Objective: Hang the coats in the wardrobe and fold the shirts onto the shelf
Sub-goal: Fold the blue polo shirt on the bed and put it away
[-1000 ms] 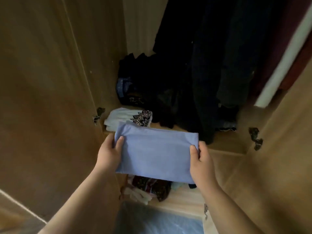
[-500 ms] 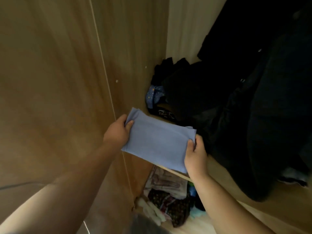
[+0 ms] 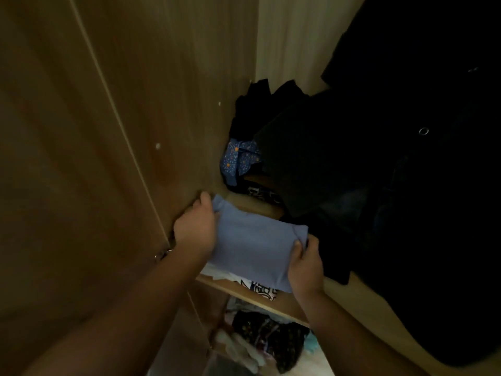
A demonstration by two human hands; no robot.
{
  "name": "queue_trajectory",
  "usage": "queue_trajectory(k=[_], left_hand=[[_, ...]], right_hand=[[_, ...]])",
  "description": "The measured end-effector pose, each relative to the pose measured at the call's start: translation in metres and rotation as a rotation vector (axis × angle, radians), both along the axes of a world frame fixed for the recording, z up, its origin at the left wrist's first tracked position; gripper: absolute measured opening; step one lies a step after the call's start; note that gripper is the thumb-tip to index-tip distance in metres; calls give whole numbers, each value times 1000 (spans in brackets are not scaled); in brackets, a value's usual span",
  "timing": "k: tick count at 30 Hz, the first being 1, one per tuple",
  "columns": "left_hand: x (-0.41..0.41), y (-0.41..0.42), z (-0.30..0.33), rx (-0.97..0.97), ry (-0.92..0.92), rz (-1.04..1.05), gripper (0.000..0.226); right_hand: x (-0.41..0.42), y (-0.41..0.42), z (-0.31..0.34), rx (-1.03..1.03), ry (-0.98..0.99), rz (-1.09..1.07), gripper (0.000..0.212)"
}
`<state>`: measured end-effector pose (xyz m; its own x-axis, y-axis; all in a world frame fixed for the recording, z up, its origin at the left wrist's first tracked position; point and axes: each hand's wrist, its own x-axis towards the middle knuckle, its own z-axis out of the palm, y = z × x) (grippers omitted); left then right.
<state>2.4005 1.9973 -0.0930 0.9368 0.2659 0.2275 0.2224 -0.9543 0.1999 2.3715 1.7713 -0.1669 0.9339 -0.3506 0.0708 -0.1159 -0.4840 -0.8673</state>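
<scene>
Hands, left (image 3: 195,234) and right (image 3: 305,267), each grip an end of folded blue shirt (image 3: 254,245), keeping it flat over the shelf (image 3: 287,301).

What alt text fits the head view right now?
Both hands, left hand and right hand, grip a folded light-blue shirt over a white printed shirt on the wardrobe shelf. Dark coats hang at right.

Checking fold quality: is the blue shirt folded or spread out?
Folded: the blue shirt is a compact rectangle, gripped by the left hand and right hand.
</scene>
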Motion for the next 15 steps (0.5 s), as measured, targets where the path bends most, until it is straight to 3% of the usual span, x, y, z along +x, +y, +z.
queue_trajectory(k=[2,5,8,12,13,15], left_hand=[[4,-3,-7,76,-106,-67,41],[3,-20,-18,104,-265,-347,44],[-4,-32,-37,67,-110,-498,46],[-3,-20,-62,21,88,-469,72],[-1,-18,-65,27,99,-463,75],[3,-19,-67,40,121,-446,73]], right_hand=[[3,3,-3,6,31,-10,35],[3,0,-2,22,47,-1,37],[5,-5,3,50,32,36,38],[7,-8,11,120,58,86,45],[6,-10,12,80,38,91,46],[2,-12,16,-189,-79,75,45]])
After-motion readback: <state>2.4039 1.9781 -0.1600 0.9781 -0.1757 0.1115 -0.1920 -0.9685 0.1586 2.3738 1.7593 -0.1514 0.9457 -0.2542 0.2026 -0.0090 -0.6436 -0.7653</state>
